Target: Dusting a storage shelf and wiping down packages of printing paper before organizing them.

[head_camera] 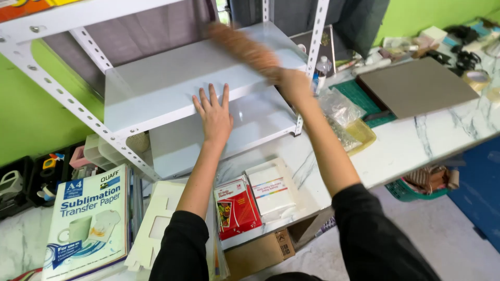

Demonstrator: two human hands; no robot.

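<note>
Paper packs, a red one [237, 207] and a white one [272, 190], are lying on the marble table [411, 145] nearest the person. Beyond them, the left hand [214, 114] is pressing flat, fingers spread, on the white shelf [172, 83]. Farther back, the right hand [292, 83] is gripping a blurred brown duster [242, 48] over that shelf.

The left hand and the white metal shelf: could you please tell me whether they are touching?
Touching. The head view shows the left hand lying palm-down, fingers spread, flat on the white metal shelf, with no gap visible beneath it.
</note>
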